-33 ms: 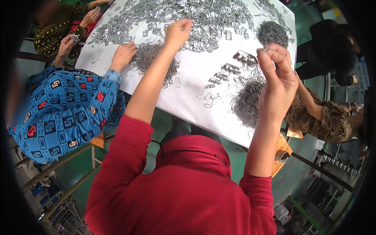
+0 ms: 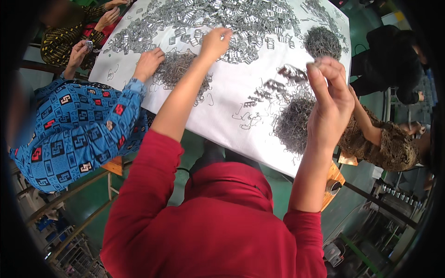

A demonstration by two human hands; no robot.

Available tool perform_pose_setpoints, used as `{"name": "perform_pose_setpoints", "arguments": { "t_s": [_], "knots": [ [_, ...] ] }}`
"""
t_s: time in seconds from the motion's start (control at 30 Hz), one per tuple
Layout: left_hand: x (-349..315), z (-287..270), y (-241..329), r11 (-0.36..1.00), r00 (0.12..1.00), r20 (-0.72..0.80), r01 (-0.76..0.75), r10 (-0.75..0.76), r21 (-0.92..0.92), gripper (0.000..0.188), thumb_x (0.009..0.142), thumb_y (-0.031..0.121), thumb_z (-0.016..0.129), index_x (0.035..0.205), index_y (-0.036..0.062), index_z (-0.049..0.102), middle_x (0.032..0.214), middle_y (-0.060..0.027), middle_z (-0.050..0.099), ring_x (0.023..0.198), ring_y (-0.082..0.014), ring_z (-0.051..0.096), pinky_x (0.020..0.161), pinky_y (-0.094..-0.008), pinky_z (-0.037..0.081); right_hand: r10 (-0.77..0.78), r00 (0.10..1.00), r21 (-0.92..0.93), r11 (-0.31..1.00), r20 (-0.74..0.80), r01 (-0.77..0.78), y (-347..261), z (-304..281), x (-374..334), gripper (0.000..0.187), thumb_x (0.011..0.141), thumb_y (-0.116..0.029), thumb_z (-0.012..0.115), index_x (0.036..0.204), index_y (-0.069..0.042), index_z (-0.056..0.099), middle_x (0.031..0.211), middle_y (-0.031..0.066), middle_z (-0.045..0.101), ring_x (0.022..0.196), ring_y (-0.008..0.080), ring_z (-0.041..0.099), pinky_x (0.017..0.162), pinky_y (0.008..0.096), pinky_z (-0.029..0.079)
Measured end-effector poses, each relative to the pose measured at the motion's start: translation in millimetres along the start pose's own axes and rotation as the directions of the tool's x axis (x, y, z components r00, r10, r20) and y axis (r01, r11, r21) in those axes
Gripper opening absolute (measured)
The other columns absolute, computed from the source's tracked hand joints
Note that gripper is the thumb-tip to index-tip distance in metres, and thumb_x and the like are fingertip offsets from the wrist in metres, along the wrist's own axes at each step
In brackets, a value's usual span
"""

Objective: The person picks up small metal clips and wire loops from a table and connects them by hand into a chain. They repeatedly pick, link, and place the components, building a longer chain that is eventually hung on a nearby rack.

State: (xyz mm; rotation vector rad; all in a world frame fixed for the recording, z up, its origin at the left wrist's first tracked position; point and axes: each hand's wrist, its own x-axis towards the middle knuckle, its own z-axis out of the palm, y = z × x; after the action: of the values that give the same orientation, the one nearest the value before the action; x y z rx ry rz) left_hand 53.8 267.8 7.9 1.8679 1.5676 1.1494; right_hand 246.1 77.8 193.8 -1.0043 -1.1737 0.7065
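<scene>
The left hand (image 2: 214, 42) was stretched far out over the white surface (image 2: 222, 116), fingers curled down into the spread of small metal buckles (image 2: 232, 21); whether it gripped one could not be told, the fingertips being buried among the pieces. The right hand (image 2: 330, 99) was raised near the camera, thumb and forefinger pinched together at the top, but whatever sat between them was too small to make out, so its direction and long axis could not be read. Just behind that hand lay a grey heap of wire hooks (image 2: 293, 124), partly hidden by the wrist. A short row of assembled clips (image 2: 273, 88) ran slantwise toward the far right. A neighbour's hand (image 2: 148, 62) in a blue patterned sleeve rested on another wire pile (image 2: 178, 69).
</scene>
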Motion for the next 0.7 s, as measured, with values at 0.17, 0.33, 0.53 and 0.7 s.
{"name": "perform_pose_setpoints", "arguments": {
  "t_s": [0.17, 0.33, 0.53, 0.7],
  "knots": [
    [-5, 86, -9, 0.881, 0.965, 0.158, 0.114, -0.207, 0.46, 0.058, 0.08, 0.046, 0.055, 0.13, 0.0202, 0.042, 0.142, -0.0117, 0.025, 0.128, -0.042, 0.022, 0.099, -0.061, 0.022, -0.021, 1.0, -0.12, 0.993, -0.005, 0.02, -3, -30, -9, 0.007, 0.076, 0.001, 0.066, 0.082, 0.002, 0.063, 0.093, 0.0049, 0.052, 0.081, 0.0099, 0.051, 0.07, 0.0204, 0.044],
    [-57, 99, -10, 0.902, 0.91, 0.416, -0.184, 0.005, 0.392, 0.052, 0.082, 0.035, 0.057, 0.13, 0.0219, 0.042, 0.142, -0.0116, 0.026, 0.127, -0.0444, 0.022, 0.101, -0.0603, 0.019, -0.028, 0.999, -0.17, 0.985, -0.019, 0.025, -4, -44, -15, 0.008, 0.075, 0.001, 0.067, 0.081, 0.002, 0.063, 0.093, 0.005, 0.051, 0.083, 0.0112, 0.05, 0.072, 0.022, 0.042],
    [-85, 73, -11, 0.973, 0.885, 0.456, -0.179, 0.096, 0.142, 0.061, 0.076, 0.011, 0.064, 0.131, 0.0043, 0.037, 0.137, -0.0174, 0.034, 0.127, -0.0401, 0.028, 0.106, -0.0448, 0.025, 0.063, 0.995, -0.123, 0.99, -0.075, -0.072, 2, -42, -23, 0.01, 0.074, 0.001, 0.068, 0.082, 0.002, 0.063, 0.094, 0.0049, 0.051, 0.086, 0.0122, 0.049, 0.077, 0.0227, 0.04],
    [-68, 59, -20, 0.982, 0.841, 0.521, -0.188, 0.148, 0.024, 0.06, 0.072, 0.009, 0.067, 0.127, 0.003, 0.043, 0.137, -0.0179, 0.035, 0.129, -0.0397, 0.027, 0.105, -0.0467, 0.027, 0.078, 0.993, -0.18, 0.979, -0.089, -0.093, 4, -30, -33, 0.006, 0.076, 0.001, 0.065, 0.082, 0.001, 0.063, 0.094, 0.0053, 0.051, 0.086, 0.0119, 0.049, 0.076, 0.0234, 0.04]
  ]
}}
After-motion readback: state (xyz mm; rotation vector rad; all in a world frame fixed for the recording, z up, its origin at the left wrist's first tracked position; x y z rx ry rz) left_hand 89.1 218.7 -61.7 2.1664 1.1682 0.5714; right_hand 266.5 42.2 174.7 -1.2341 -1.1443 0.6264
